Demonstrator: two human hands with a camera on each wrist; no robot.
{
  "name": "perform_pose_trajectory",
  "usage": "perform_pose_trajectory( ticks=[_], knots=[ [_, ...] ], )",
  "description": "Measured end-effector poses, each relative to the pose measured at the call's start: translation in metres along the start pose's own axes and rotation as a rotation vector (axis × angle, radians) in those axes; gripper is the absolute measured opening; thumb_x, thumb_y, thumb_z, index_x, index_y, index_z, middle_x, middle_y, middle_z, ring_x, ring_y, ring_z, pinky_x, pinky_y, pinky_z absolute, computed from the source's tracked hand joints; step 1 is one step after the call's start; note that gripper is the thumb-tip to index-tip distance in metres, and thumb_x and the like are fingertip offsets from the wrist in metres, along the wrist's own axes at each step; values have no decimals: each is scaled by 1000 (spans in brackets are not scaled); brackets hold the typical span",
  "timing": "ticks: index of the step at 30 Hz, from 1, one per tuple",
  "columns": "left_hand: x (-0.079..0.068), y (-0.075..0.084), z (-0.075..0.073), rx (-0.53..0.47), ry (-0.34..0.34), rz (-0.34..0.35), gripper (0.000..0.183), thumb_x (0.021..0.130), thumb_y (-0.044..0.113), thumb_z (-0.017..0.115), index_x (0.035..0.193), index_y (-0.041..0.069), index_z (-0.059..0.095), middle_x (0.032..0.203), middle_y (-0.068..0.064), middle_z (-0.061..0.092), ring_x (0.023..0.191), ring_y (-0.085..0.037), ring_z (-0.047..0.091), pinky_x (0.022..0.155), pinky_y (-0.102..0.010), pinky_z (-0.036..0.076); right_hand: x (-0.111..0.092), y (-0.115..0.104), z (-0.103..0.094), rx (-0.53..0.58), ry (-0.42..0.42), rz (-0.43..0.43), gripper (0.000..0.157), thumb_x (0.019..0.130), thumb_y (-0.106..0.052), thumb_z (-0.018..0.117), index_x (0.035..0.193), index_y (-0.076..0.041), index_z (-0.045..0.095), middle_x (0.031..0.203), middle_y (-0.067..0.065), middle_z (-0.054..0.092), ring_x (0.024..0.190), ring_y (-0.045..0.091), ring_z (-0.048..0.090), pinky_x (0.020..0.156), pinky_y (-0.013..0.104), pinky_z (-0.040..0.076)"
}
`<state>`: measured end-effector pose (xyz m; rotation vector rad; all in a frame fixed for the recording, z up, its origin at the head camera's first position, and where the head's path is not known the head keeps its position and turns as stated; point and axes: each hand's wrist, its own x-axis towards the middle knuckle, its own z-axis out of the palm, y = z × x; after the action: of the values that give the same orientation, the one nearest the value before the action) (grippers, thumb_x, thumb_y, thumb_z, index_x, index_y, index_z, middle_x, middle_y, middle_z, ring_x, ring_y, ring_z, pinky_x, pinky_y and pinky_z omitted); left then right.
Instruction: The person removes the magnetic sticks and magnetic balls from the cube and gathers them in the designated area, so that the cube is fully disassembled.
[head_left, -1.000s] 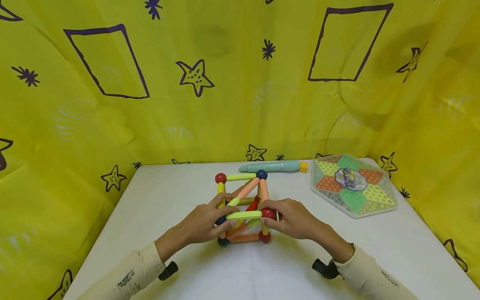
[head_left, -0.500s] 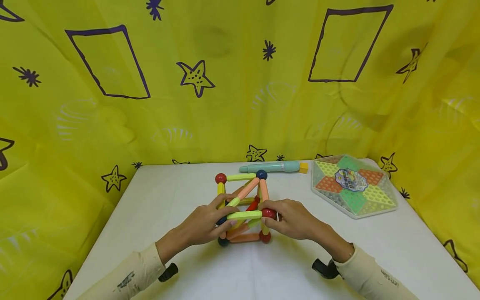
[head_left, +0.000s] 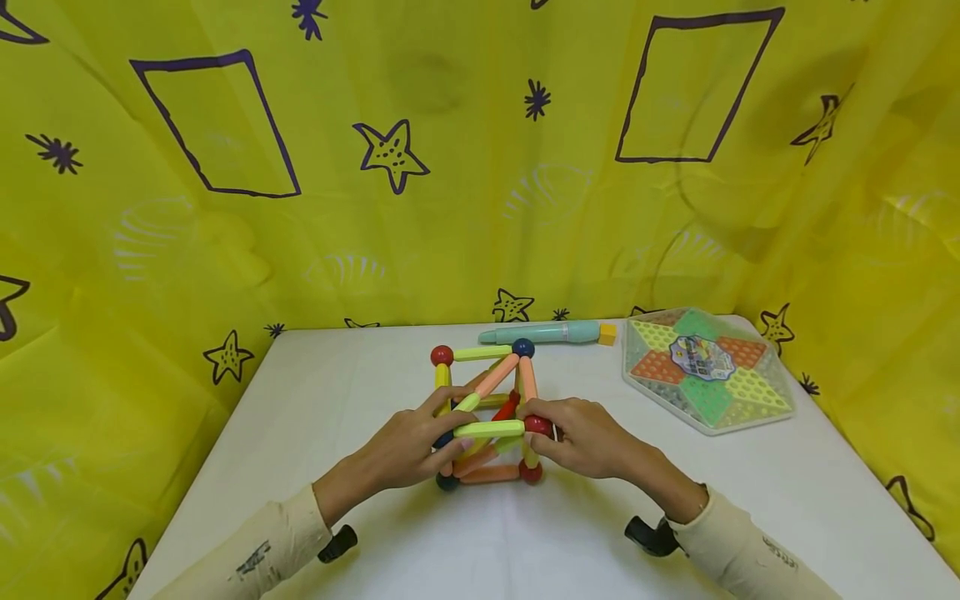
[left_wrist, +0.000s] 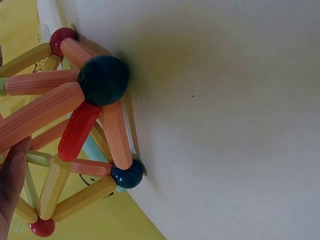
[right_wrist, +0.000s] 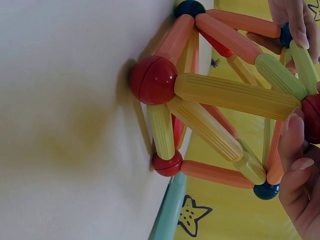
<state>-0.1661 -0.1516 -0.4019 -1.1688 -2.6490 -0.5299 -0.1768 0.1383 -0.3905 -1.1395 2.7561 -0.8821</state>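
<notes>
A cube-like frame of ribbed plastic rods and balls, like a magnetic stick-and-ball building set, stands on the white table. My left hand (head_left: 408,442) grips its near top left corner, with index finger and thumb around the left end of a lime rod (head_left: 491,429) beside a dark blue ball (head_left: 443,439). At the near top right corner my right hand (head_left: 588,437) pinches a red ball (head_left: 537,426) between thumb and fingers. Diagonal rods cross the sides; a red rod (left_wrist: 79,132) joins a lower dark blue ball (left_wrist: 103,80). My fingers hide part of the top left corner.
Behind the frame, a pale green pen-like tube (head_left: 543,334) lies on the white table (head_left: 337,375), with a small orange block (head_left: 607,335) at its end. A hexagonal game box (head_left: 705,371) lies at the back right. Yellow patterned cloth (head_left: 465,242) surrounds the table.
</notes>
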Motion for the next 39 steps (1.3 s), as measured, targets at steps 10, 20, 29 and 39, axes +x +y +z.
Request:
perform_pose_trajectory(
  ticks=[10, 20, 29, 39],
  knots=[
    [0, -1, 1, 8, 9, 5, 29, 103, 40, 55, 124, 22, 65, 143, -8, 50, 54, 1, 41, 54, -14, 39, 0, 6, 1, 26, 25, -22, 14, 96, -20, 63, 109, -22, 67, 76, -14, 60, 63, 1, 47, 53, 20, 39],
    [0, 0, 0, 5, 0, -5, 31, 102, 39, 56, 126, 21, 65, 144, -8, 49, 53, 1, 40, 52, -13, 37, 0, 9, -1, 108, -30, -2, 12, 98, -24, 62, 110, -19, 64, 83, -9, 64, 69, 4, 52, 56, 21, 47],
    [-1, 0, 2, -1, 0, -11, 32, 102, 39, 56, 127, 21, 64, 143, -8, 50, 53, 1, 40, 52, -13, 38, 0, 13, -3, 185, -49, -37, 12, 99, -17, 61, 110, -17, 65, 80, -8, 62, 68, 3, 52, 58, 21, 47],
    [-1, 0, 2, -16, 14, -4, 34, 103, 40, 55, 127, 18, 65, 145, -7, 49, 52, 2, 40, 52, -13, 38, 0, 16, -3, 233, -49, -73, 17, 98, -12, 61, 113, -17, 66, 80, -9, 61, 68, 2, 51, 57, 22, 46]
  ],
)
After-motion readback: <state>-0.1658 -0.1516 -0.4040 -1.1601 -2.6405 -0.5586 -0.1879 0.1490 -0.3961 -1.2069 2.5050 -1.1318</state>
